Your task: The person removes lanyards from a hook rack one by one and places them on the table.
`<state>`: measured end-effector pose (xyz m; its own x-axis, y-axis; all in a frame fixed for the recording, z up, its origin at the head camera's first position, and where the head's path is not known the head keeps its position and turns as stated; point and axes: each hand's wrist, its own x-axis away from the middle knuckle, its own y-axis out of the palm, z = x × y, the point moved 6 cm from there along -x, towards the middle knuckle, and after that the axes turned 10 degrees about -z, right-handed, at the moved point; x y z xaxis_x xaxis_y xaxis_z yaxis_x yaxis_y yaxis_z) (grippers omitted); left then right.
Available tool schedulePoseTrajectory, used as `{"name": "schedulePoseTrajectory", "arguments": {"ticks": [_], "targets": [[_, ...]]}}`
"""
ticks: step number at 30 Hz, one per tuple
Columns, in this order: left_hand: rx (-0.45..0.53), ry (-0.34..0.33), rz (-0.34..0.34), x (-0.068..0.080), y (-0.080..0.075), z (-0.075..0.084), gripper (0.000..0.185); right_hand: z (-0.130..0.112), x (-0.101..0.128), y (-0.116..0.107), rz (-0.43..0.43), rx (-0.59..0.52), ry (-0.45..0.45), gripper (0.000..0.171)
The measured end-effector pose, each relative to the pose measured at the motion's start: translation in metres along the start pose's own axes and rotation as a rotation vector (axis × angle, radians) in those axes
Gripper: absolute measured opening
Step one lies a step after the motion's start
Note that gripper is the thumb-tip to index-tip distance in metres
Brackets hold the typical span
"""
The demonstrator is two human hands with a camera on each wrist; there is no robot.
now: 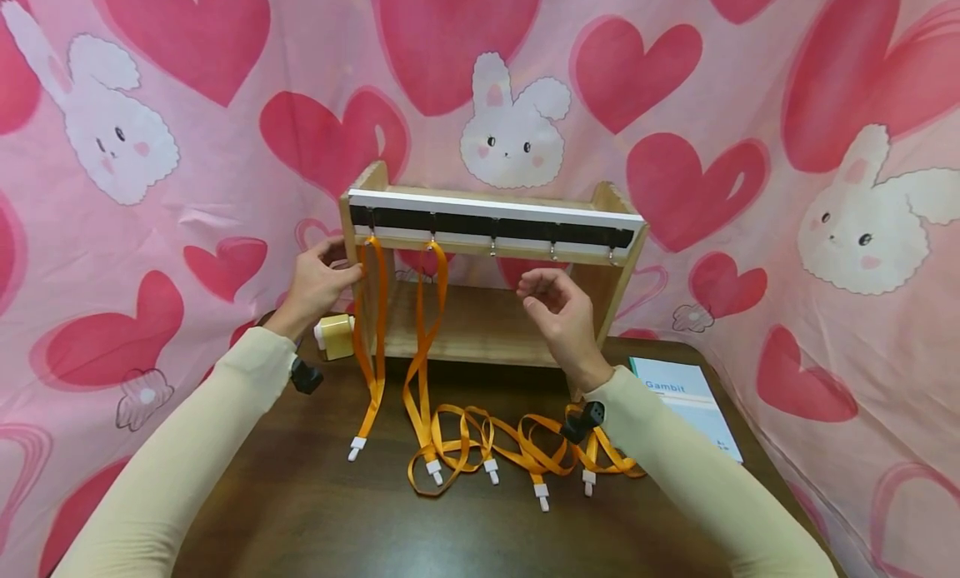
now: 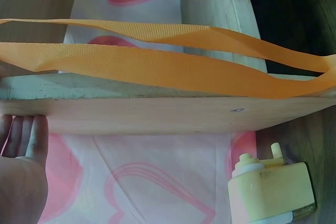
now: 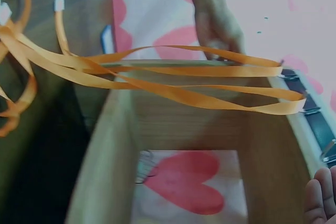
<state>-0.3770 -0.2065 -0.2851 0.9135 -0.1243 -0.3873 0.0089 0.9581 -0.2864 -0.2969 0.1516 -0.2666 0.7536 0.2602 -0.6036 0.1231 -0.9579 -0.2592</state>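
A wooden rack (image 1: 487, 328) stands on the dark table (image 1: 300, 511) with a black-and-white hook rail (image 1: 495, 224) along its top. Two orange lanyards (image 1: 372, 345) (image 1: 423, 336) hang from the two left hooks. More orange lanyards (image 1: 525, 453) lie tangled on the table in front. My left hand (image 1: 341, 257) rests against the rack's left side panel (image 2: 157, 116), fingers fairly straight. My right hand (image 1: 543, 291) hovers before the rack's middle, fingers loosely curled and holding nothing. In the right wrist view the hanging straps (image 3: 184, 77) cross the frame.
A small yellow object (image 1: 335, 336) sits left of the rack. A booklet (image 1: 686, 403) lies at the right of the table. Three hooks (image 1: 552, 249) on the rail's right carry nothing. A pink heart-and-bunny cloth (image 1: 150, 145) hangs all around.
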Motion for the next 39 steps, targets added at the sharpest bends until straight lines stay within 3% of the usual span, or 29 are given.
{"name": "schedulePoseTrajectory", "arguments": {"ticks": [10,16,24,32,39], "targets": [[0.014,-0.016,0.002,-0.001,0.001,-0.001,0.056,-0.023,-0.025,0.013,-0.044,0.117,-0.019,0.027],[0.007,-0.038,0.005,0.0,-0.001,-0.001,0.057,-0.033,-0.039,0.032,-0.06,0.109,-0.035,0.03],[0.012,-0.055,-0.007,-0.003,-0.001,-0.008,0.06,-0.031,-0.047,0.054,-0.108,0.154,0.021,0.036],[0.008,-0.043,0.001,-0.001,-0.001,-0.004,0.06,-0.028,-0.055,0.073,-0.136,0.198,0.081,0.039],[-0.011,-0.045,-0.007,-0.002,0.0,-0.005,0.06,-0.017,-0.059,0.084,-0.095,0.151,0.175,0.037]]}}
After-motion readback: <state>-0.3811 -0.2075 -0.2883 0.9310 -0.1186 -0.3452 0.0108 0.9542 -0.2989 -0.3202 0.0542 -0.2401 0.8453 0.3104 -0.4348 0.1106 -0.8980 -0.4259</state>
